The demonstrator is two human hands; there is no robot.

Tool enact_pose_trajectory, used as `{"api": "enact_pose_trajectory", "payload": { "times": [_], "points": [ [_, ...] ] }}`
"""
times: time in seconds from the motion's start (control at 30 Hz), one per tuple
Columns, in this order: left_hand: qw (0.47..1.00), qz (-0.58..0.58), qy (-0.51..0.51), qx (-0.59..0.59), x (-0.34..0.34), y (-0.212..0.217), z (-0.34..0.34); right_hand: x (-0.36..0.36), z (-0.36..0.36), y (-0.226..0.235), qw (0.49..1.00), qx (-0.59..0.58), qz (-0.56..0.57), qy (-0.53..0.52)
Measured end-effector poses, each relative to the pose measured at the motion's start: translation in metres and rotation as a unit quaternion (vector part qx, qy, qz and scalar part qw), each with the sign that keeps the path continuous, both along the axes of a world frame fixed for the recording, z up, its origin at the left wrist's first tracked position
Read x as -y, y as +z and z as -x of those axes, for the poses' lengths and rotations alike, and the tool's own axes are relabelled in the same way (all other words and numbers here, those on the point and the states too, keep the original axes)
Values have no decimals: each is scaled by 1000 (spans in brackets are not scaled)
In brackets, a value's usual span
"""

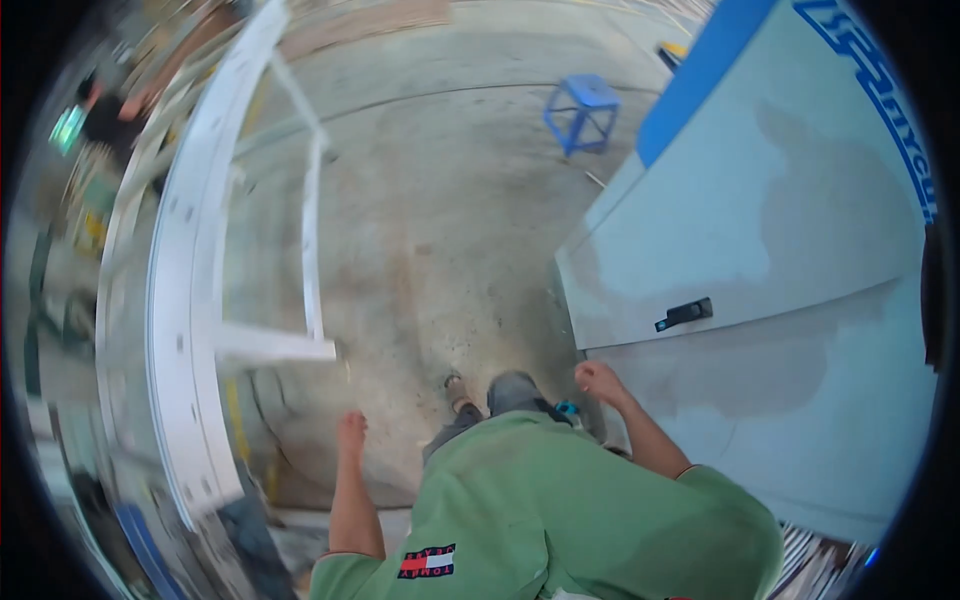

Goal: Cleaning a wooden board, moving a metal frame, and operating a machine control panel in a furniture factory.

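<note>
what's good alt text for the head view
A green-shirted person, left hand and right hand loosely curled, is between a long white frame at left and a pale-blue cabinet at right; a blue stool stands ahead on grey floor.

A frame (185, 270) stood left of the person (530, 480); a cabinet (680, 260) stood right, with a handle (684, 314) on it; ahead, on the floor (440, 220) between them, was a stool (590, 92), nearer the cabinet.

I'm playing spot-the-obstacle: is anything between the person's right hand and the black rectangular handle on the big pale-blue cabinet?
No, nothing visible stands between the right hand and the black rectangular handle on the pale-blue, flat-sided cabinet.
</note>
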State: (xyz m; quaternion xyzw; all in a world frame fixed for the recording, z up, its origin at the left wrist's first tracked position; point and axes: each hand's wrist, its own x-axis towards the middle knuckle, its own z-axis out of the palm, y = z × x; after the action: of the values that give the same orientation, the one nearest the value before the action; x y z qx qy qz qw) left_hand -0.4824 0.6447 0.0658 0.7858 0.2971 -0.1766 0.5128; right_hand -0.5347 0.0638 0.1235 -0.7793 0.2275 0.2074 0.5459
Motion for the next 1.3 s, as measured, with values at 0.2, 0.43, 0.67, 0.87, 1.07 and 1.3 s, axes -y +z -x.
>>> {"api": "enact_pose_trajectory", "payload": {
  "times": [0.2, 0.43, 0.67, 0.87, 1.07, 1.3],
  "points": [
    [986, -14, -108, 127, 83, 99, -350, -13, -167, 72, 986, 122, 108, -27],
    [917, -89, -378, 88, 198, 27, -554, 19, -372, 60, 982, 131, 112, -77],
    [598, -245, -760, 65, 183, -58, -695, 108, -526, 155, 952, 162, 128, -224],
    [687, -129, -712, -68, 377, -70, -936, 185, -583, 189, 867, 164, 221, -415],
    [733, -90, -627, -247, 600, -47, -1101, 214, -614, 242, 728, 105, 321, -597],
    [710, 23, -702, -59, 965, 19, -1192, 254, -636, 272, 454, 33, 514, -727]
  ]
}}
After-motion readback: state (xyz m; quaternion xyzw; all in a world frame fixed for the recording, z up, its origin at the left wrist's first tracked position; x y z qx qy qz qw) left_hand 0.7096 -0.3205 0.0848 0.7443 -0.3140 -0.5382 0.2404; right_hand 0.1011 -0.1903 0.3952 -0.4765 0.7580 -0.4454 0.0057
